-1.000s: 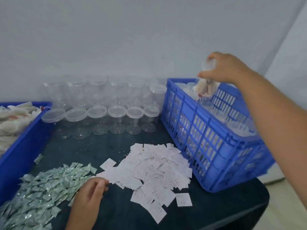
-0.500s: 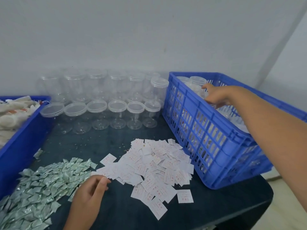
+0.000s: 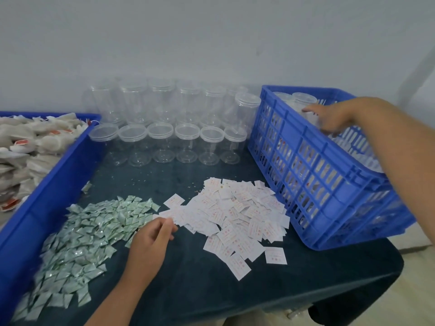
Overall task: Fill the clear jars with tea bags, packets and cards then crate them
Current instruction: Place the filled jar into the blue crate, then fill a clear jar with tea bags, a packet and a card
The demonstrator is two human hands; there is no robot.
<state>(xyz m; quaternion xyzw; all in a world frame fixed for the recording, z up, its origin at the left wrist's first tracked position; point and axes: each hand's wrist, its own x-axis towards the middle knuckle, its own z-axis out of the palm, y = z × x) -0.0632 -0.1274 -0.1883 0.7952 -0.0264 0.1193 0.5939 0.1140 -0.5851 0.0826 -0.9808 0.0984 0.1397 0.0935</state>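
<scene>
Two rows of empty clear jars point(image 3: 162, 137) stand at the back of the dark table point(image 3: 193, 285). A blue slatted crate point(image 3: 329, 184) on the right holds lidded filled jars point(image 3: 303, 100). My right hand point(image 3: 334, 118) reaches inside the crate, fingers spread over the jars, with nothing clearly gripped. My left hand point(image 3: 153, 238) lies loosely curled on the table, its fingertips at the left edge of the white card pile point(image 3: 235, 215). A heap of green-silver packets point(image 3: 82, 231) lies to its left. Tea bags point(image 3: 35, 142) fill the blue tray point(image 3: 47, 196) at far left.
A lidded clear jar point(image 3: 247, 109) stands next to the crate's back left corner. A few single cards point(image 3: 275, 255) lie loose near the table's front right. The table ends just right of the crate, with pale floor point(image 3: 419, 278) beyond. A grey wall rises behind the jars.
My right hand carried a filled jar from above the crate down into it, and its fingers have since spread out. My left hand has stayed at the cards' edge.
</scene>
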